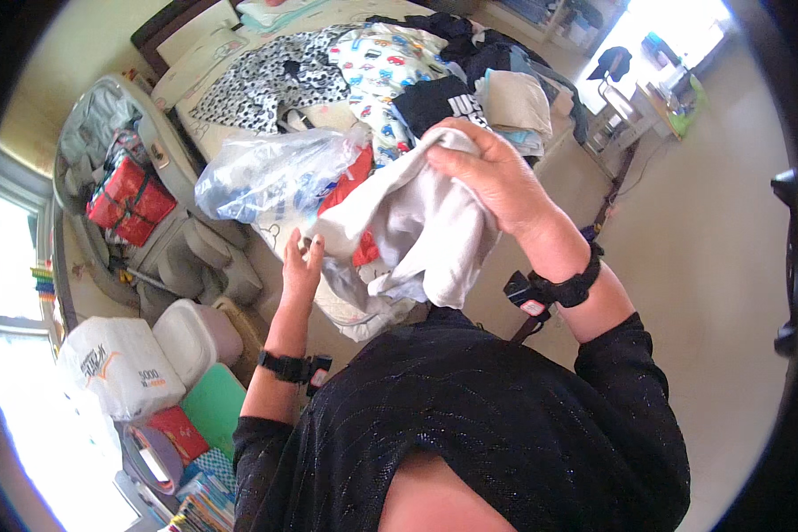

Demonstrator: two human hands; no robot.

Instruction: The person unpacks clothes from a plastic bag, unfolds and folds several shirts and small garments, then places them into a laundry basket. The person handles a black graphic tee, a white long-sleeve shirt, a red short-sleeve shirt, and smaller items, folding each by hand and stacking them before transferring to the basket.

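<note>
My right hand (489, 173) grips a white cloth garment (439, 226) by its upper edge, thumb in front. The garment hangs in loose folds above the near edge of the bed. One end of it stretches left towards my left hand (301, 263). That hand is raised with fingers and thumb apart, close by the garment's left end; whether they touch, I cannot tell. Behind the garment, red fabric (351, 179) lies partly hidden beside a clear plastic bag (279, 173). A black garment with white lettering (432, 103) is just beyond my right hand.
Across the bed (179, 86) lie a black-and-white spotted cloth (272, 76), car-print fabric (386, 60) and folded beige cloth (515, 100). To the left are a grey baby seat (206, 259) holding a red package (133, 203), a white plastic bag (123, 369) and a lidded bin (196, 339).
</note>
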